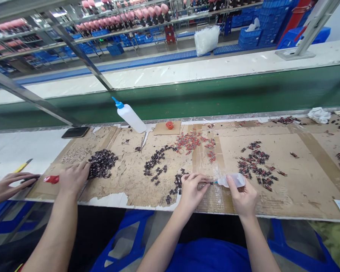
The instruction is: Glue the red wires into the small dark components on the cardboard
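Observation:
My left hand point(193, 189) pinches a small dark part point(211, 183) between thumb and fingertips, low over the cardboard. In my right hand point(245, 196) is a small translucent squeeze bottle point(234, 180), tipped on its side. Its blue nozzle point(216, 182) points left and meets, or nearly meets, the dark part; I cannot tell which. Loose black parts point(179, 181) lie just left of my left hand. Beyond my hands is a pile of small red-and-dark parts point(189, 141). Black-and-red parts point(255, 162) are scattered to the right of the bottle.
A co-worker's hand point(75, 175) rests beside a black heap point(103, 163); the other hand point(10, 187) is farther left. A large white bottle point(132, 118), a red cap point(169, 125), a phone point(75, 132) and a yellow cutter point(23, 165) lie around. A green barrier point(170, 100) runs behind.

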Demonstrator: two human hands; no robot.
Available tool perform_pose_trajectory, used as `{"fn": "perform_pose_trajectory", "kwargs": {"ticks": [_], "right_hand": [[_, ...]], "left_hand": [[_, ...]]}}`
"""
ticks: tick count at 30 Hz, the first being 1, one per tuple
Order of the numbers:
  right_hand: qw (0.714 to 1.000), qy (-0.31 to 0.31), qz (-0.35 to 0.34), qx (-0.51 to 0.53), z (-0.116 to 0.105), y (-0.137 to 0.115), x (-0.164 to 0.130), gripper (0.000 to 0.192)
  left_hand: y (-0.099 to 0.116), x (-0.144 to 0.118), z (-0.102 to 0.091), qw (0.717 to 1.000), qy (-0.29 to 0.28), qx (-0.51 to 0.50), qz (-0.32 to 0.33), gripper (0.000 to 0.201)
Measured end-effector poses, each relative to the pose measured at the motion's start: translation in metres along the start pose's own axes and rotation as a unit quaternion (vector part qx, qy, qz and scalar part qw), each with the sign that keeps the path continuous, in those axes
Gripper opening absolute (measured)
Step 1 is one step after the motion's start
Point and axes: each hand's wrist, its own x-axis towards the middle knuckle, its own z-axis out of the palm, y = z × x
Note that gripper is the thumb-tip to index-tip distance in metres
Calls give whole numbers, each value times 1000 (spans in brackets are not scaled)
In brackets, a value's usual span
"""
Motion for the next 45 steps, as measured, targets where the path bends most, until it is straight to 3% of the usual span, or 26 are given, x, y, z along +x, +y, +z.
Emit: {"fn": "perform_pose_trajectory", "kwargs": {"ticks": [7, 15, 23, 29, 33, 36, 39, 42, 45], "right_hand": [[999, -36, 5, 15, 1, 3, 1, 37], [998, -21, 38, 38, 1, 8, -1, 33], [976, 88, 99, 176, -1, 3, 9, 35], [990, 51, 85, 101, 4, 9, 22, 50], [994, 1, 94, 59, 9, 10, 26, 56], [996, 6, 55, 65, 9, 8, 23, 65], [997, 73, -22, 22, 4, 6, 12, 71], [988, 127, -87, -16, -3, 2, -3, 60], [984, 123, -124, -18, -7, -2, -16, 45]], "left_hand": [[1, 0, -1, 1000, -2, 2, -9, 11], [2, 0, 0, 1000, 3, 7, -21, 12], [-1, 2, -4, 1000, -18, 13, 6, 9], [8, 33, -15, 995, -11, 87, 36, 10], [15, 59, -9, 986, -16, 154, 59, 9], [14, 68, -1, 981, -17, 178, 74, 10], [14, 71, 4, 980, -7, 187, 67, 12], [15, 75, 4, 979, -2, 194, 64, 9], [17, 79, 3, 979, -17, 194, 66, 7]]}}
